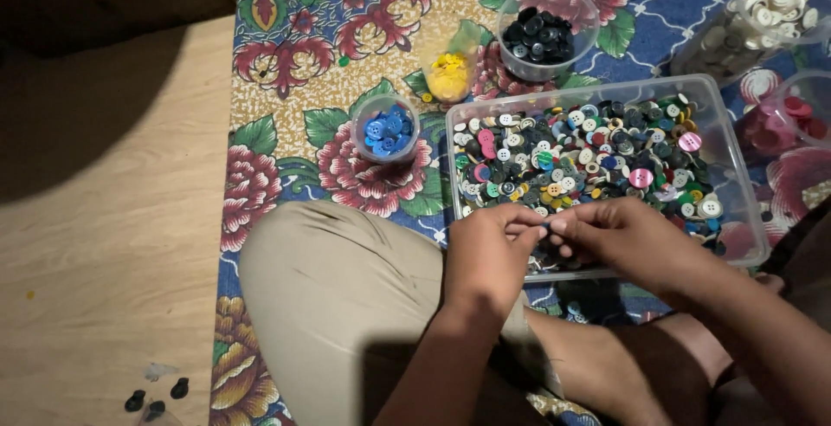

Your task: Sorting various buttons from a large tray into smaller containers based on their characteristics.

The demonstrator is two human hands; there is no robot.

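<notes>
A clear plastic tray [731,158] full of mixed coloured buttons lies on a flowered mat. Over its near edge my left hand [489,257] and my right hand [628,240] meet fingertip to fingertip, pinching a small dark button [545,229] between them. Which hand bears the button I cannot tell for sure. Beyond the tray stand clear cups: one with blue buttons [386,129], one with yellow buttons [449,75], one with black buttons [541,36].
A container of white buttons [766,10] and a cup of pink-red buttons [792,119] sit at the right. My bent knee in beige cloth [338,296] lies below the cups. Wooden floor [104,218] is at the left, with small dark bits [156,398] near the bottom.
</notes>
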